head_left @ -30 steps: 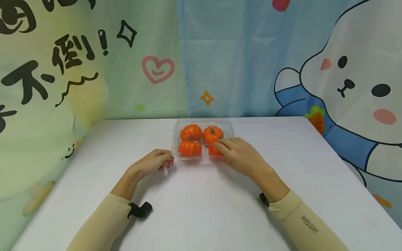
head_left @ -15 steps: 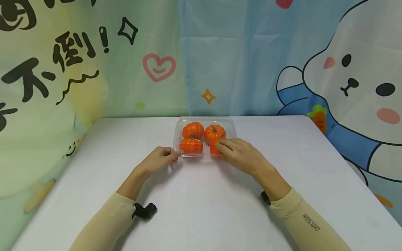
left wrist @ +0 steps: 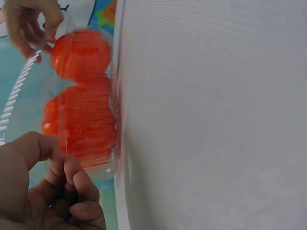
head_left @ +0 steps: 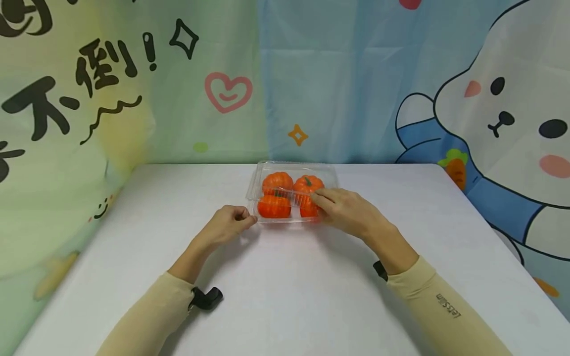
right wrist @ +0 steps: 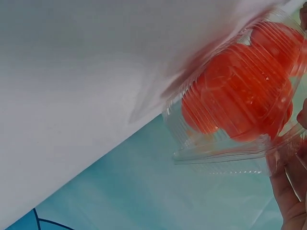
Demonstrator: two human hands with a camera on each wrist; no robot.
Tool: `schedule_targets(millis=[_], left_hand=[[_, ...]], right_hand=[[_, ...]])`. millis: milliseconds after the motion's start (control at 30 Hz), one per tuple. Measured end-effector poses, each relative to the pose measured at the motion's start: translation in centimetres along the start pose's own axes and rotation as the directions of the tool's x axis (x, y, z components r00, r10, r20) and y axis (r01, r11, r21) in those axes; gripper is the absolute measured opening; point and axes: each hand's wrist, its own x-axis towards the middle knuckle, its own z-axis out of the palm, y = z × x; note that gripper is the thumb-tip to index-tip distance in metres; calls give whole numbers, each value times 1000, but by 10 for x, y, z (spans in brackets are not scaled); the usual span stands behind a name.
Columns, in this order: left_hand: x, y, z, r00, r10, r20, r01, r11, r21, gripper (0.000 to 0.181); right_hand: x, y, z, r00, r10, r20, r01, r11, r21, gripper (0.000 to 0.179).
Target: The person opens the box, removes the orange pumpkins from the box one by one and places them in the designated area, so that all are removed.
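Note:
A clear plastic clamshell box stands near the table's far edge with several small orange pumpkins inside, set in two rows. Its lid is tilted up at the front, the ribbed edge showing in the left wrist view. My right hand pinches that front edge near the right side and partly covers the front right pumpkin. At the front left corner, my left hand pinches the box rim between thumb and forefinger. In the right wrist view, only part of the right hand shows.
The white table stretches in front of the box and to both sides. Directly behind it hangs a printed cloth backdrop. A black wrist camera sticks out at the left cuff.
My right hand has raised the lid's front edge a little, opening a gap above the box. The left hand has moved right onto the front left corner. The view has shifted slightly.

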Motion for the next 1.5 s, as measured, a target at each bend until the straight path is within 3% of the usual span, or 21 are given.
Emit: schedule_targets(millis=[133,267,400,633,867,1067,1200,1367,1500], left_hand=[[1,1,-2,999,26,-34,-24,998,62,24],[0,0,-7,998,17,-54,-12,995,95,22],[-5,-4,-13,1000,-14,-14,15,998,68,23],[-9,-9,-12,998,6,57,-4,1000,-28,27],[-11,-7,-15,990,11,140,-2,998,-63,32],[-14,-8,-15,982,-13,189,29,996,-82,33],[-15,-6,-16,979,-29,201,48,994,-94,35],[-19,-7,-18,975,-34,220,55,994,-89,36],[-22,-7,-19,970,-28,244,51,995,-90,38]], right_hand=[[1,7,-10,1000,7,1,-7,1000,6,45],[1,18,-29,997,72,-20,-71,997,41,46],[6,26,-38,993,120,-17,-118,989,93,52],[13,27,-23,974,158,-161,-143,984,103,50],[12,32,-11,948,235,-216,-206,967,150,44],[11,39,-4,910,282,-304,-218,949,227,41],[10,42,0,883,346,-317,-263,924,276,44],[8,45,5,837,449,-312,-344,876,337,47],[8,47,8,801,484,-353,-361,860,360,49]])
